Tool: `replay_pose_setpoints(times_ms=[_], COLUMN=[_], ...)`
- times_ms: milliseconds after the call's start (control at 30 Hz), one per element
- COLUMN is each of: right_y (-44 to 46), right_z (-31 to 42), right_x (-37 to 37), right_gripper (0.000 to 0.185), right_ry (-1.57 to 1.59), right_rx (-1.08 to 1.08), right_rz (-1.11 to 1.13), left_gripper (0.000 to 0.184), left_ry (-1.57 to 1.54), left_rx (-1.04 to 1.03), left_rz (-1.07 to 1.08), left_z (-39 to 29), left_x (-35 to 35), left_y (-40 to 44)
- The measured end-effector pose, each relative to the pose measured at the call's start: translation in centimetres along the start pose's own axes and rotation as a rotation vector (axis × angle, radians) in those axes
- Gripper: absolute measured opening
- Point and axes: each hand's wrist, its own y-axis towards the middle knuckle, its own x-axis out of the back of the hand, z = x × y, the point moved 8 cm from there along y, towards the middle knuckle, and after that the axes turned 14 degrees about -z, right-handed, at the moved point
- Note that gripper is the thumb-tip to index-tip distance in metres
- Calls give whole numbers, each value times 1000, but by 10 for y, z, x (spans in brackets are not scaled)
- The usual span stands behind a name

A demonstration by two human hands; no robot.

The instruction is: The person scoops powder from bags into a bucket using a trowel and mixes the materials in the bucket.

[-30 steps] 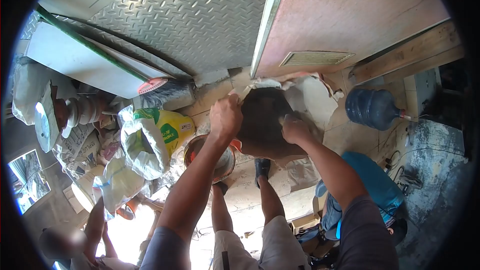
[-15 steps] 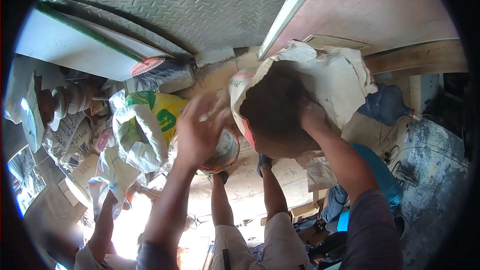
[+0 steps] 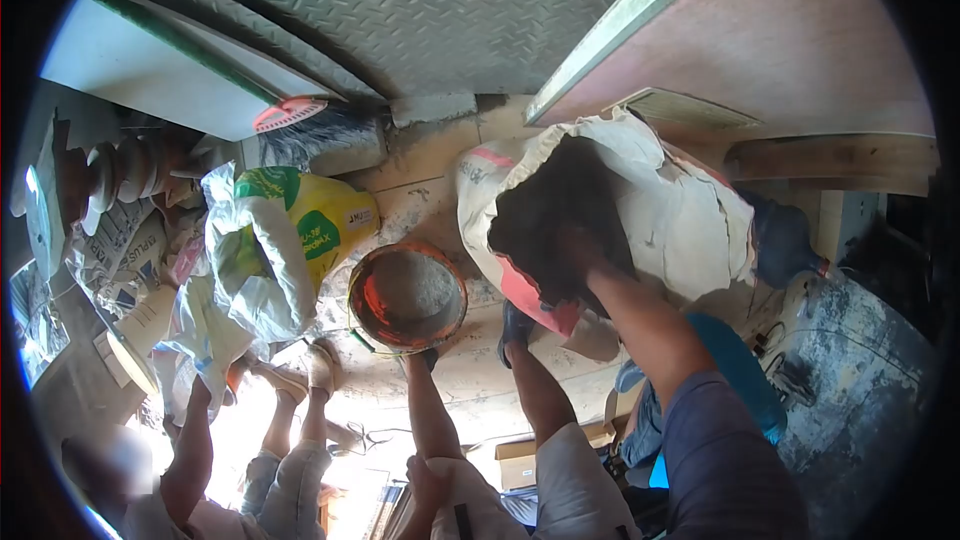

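Note:
My right hand [image 3: 585,262] reaches into the mouth of a large torn paper sack [image 3: 690,225]; its fingers are lost in the dark interior, so I cannot tell what they hold. Left of the sack, a round orange-rimmed bucket [image 3: 463,312] stands on the floor with grey powdery material [image 3: 415,285] in it. My left hand [image 3: 430,483] is low in view against my light shorts [image 3: 470,505], its fingers too indistinct to judge.
A yellow-green plastic sack [image 3: 335,230] stands left of the bucket. Another person's hand [image 3: 198,395] is by a whitish bag [image 3: 205,330]. A brush [image 3: 315,140] lies near the metal plate [image 3: 430,20]. A dark water jug [image 3: 785,240] is beyond the paper sack.
My left hand has moved from above the bucket down to my shorts, uncovering the bucket. My right hand is still inside the paper sack. The camera view has shifted slightly.

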Motion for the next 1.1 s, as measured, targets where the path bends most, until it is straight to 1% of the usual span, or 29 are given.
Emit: replay_pose_setpoints(times_ms=[33, 67, 100, 133, 200, 233, 267, 300, 367, 433, 500, 600, 633, 667, 700, 733, 800, 833, 900, 933, 1000, 1100], right_y=[-1, -6, -9, -8, -4, -2, 2, -1, -12, -20, -14, -24, -21, -12, -11, -17, -33, -42, -57, -63, -77, -99], right_z=[-5, -4, 4, 9, 15, 9, 15, 30, 33, 39, 45, 49, 38, 21, 17, 12, -26, -26, -16, -10, -11, 0], right_x=[-10, -17, -9, -10, -11, -23, -31, -24, -17, 5, 3, 18, 7, -7, 4, 10, 17, 25, 57, 70, 88, 111], right_gripper=[29, 28, 28, 28, 26, 26, 25, 25, 24, 23, 24, 26, 26, 30, 35, 35, 46, 46, 49, 49, 50, 54], right_ry=[3, 73, 140, 142, 42, 48, -16, -80, -30, 5, -33, -17, -19, 107, 229, 217, 423, 416, 353, 343, 328, 270], right_rx=[9, 129, 248, 252, 183, 176, 285, 393, 391, 385, 371, 412, 409, 391, 375, 374, -119, -115, 19, 27, -135, -140], right_rz=[0, -59, -123, -126, -148, -157, -237, -312, -318, -324, -106, -170, -173, -197, -224, -233, -182, -190, -343, -350, -332, -376], left_gripper=[84, 88, 91, 94, 93, 93, 93, 92, 92, 88, 86, 81, 79, 79, 79, 78, 78, 79, 78, 78, 77, 76], left_ry=[-2, -5, -11, -24, -16, -2, 0, 25, 59, 95, 126, 138, 130, 125, 120, 114, 103, 99, 90, 89, 72, 64], left_rx=[7, 34, 57, 90, 112, 136, 129, 97, 65, 70, 66, 69, 64, 53, 24, -3, -7, -3, 7, 23, 19, 25], left_rz=[-6, -39, -75, -57, -37, -12, -23, -23, -29, -7, -4, -25, -43, -46, -51, -54, -52, -53, -52, -46, -51, -63], left_z=[-1, -1, -6, -7, -12, -10, -8, -5, 6, 8, 1, 10, 14, 20, 23, 25, 33, 34, 32, 31, 35, 36], left_x=[-6, -11, -10, -10, -5, -4, -5, -9, -12, -15, -3, 5, 7, 6, 5, 3, 2, 5, 13, 15, 14, 16], left_y=[-10, -19, -22, -23, -25, -24, -22, -23, -20, -17, -16, -15, -14, -12, -11, -9, -7, -7, -9, -10, -8, -8])
